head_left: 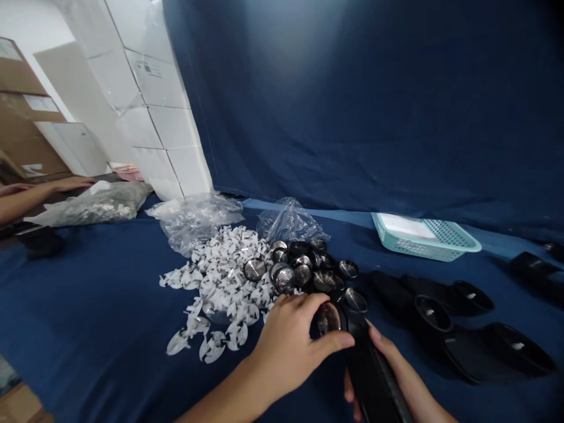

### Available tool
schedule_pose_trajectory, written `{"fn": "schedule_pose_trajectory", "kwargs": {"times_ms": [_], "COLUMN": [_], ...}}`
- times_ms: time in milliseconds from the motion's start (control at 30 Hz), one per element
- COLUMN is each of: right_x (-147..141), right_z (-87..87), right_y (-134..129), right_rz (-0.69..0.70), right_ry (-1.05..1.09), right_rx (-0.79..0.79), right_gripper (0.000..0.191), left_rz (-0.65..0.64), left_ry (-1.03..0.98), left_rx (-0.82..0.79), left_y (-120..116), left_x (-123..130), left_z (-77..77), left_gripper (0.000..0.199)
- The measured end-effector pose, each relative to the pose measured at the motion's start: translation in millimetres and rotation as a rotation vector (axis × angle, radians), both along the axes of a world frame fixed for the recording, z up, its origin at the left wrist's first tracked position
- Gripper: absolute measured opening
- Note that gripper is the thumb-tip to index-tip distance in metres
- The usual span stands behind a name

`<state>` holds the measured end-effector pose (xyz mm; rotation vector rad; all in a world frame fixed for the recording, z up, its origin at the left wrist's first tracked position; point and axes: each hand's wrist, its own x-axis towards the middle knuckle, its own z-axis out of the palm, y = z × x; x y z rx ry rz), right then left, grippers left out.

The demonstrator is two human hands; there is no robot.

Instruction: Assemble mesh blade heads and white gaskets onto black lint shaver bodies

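Holding a black plastic holder (pixel 368 367) at the front of the blue cloth (pixel 88 329), the right hand (pixel 399 382) wrapped its handle (pixel 379 393), fingers curled beneath. The left hand (pixel 286 346) seemed to pinch a metal cup (pixel 328 318) in the round head between thumb and fingers. Holder judged stiff, light, somewhat slick; handle seemed the surest hold.

This looks like a small assembly workshop or packing room. A blue cloth (pixel 352 106) hangs as a backdrop and covers the desk (pixel 88 317). Loose white plastic parts (pixel 220 282), steel mesh cups (pixel 284 273) and black parts (pixel 440 329) lie in batches there, near a teal basket (pixel 425 238). Stacked white cartons (pixel 163 117) and brown cardboard boxes (pixel 22 117) stand behind.
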<state>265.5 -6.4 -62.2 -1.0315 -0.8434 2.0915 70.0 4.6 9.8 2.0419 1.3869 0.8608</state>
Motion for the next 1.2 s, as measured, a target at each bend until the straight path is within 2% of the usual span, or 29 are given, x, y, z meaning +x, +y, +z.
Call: {"fn": "schedule_pose_trajectory", "kwargs": {"times_ms": [67, 133, 200, 300, 367, 433, 500, 567, 667, 733, 800, 867, 967, 1033, 1100, 1200], "right_x": [-1.1, -1.6, -1.8, -2.4, -3.6, -5.2, -6.5, -7.0, -7.2, -7.3, -7.4, -7.5, -7.3, -7.2, -6.9, -6.0], "right_z": [3.5, 5.3, 5.4, 5.5, 6.8, 8.5, 9.4, 9.2, 8.8, 9.6, 10.7, 10.9, 9.4, 8.3, 7.7, 7.8], "right_y": [-2.2, -3.4, -4.2, -5.4, -5.6, -5.4, -5.1, -5.3, -6.5, -7.4, -8.1, -8.3, -7.6, -7.0, -6.9, -7.8], "right_rz": [-0.004, -0.018, -0.027, -0.03, -0.045, -0.068, -0.075, -0.073, -0.084, -0.103, -0.106, -0.101, -0.107, -0.12, -0.117, -0.099], "right_ry": [-0.025, -0.035, -0.043, -0.064, -0.09, -0.107, -0.106, -0.1, -0.091, -0.083, -0.083, -0.091, -0.075, -0.058, -0.055, -0.067], "right_rx": [0.016, 0.011, 0.018, 0.072, 0.084, 0.078, 0.082, 0.101, 0.107, 0.105, 0.114, 0.134, 0.142, 0.128, 0.126, 0.142], "right_gripper": [0.072, 0.072, 0.073, 0.073, 0.073, 0.074, 0.075, 0.075, 0.075, 0.074, 0.072, 0.071, 0.071, 0.072, 0.074, 0.079], "left_rz": [-0.062, -0.123, -0.084, 0.01, -0.042, -0.1, -0.057, 0.023, -0.037, -0.093, -0.049, 0.024, -0.034, -0.09, -0.054, 0.003], "left_ry": [-0.017, -0.03, -0.023, -0.012, -0.012, -0.031, -0.044, -0.043, -0.04, -0.054, -0.041, -0.018, -0.023, -0.05, -0.066, -0.085], "left_rx": [-0.011, 0.001, 0.028, 0.013, 0.008, 0.041, 0.066, 0.037, 0.0, 0.024, 0.032, 0.0, -0.003, 0.038, 0.027, -0.075], "left_y": [-0.6, -0.8, -0.6, -0.6, -0.9, -1.1, -0.9, -0.3, 0.1, -0.5, -1.5, -2.3, -2.2, -1.5, -1.0, -1.1], "left_x": [0.0, -1.3, -2.2, -1.9, -1.4, -1.1, -0.6, -0.1, -0.2, -0.2, 0.5, 1.6, 2.2, 2.0, 1.5, 0.4], "left_z": [-0.2, -0.5, -1.0, -1.1, -0.7, -0.5, -0.9, -1.2, -0.6, 0.0, -0.5, -1.7, -3.4, -3.7, -3.5, -1.5], "left_gripper": [0.051, 0.064, 0.07, 0.059, 0.045, 0.051, 0.061, 0.061, 0.046, 0.059, 0.068, 0.063, 0.047, 0.06, 0.069, 0.057]}}
